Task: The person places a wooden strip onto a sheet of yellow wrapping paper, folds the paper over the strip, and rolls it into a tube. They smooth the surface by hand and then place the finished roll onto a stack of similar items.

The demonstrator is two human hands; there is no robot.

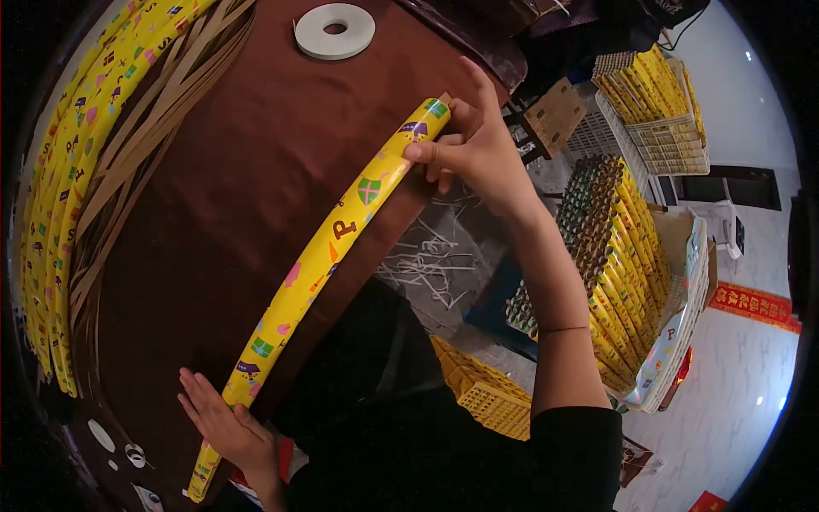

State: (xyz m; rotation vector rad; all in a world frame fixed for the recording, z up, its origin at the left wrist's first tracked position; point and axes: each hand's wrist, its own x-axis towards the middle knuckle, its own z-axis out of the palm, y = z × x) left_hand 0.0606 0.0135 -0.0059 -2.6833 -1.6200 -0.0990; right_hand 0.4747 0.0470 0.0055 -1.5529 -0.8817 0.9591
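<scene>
A long yellow roll (320, 247) printed with letters and small coloured pictures lies slantwise over the brown cloth. My right hand (473, 145) grips its upper end, the thumb on top, some fingers behind it and the index finger raised. A bit of brown shows at that end. Near the lower end, my left hand (229, 427) rests flat across the roll with its fingers stretched out. The roll's narrow tip sticks out below this hand.
Brown cloth (205, 213) covers the table. Yellow printed sheets (94, 128) and brown strips (141, 145) lie left; a white tape roll (307, 36) is at the far edge. Finished-looking rolls (627, 299) fill a basket at right. White scraps (431, 260) litter the floor near a yellow crate (490, 397).
</scene>
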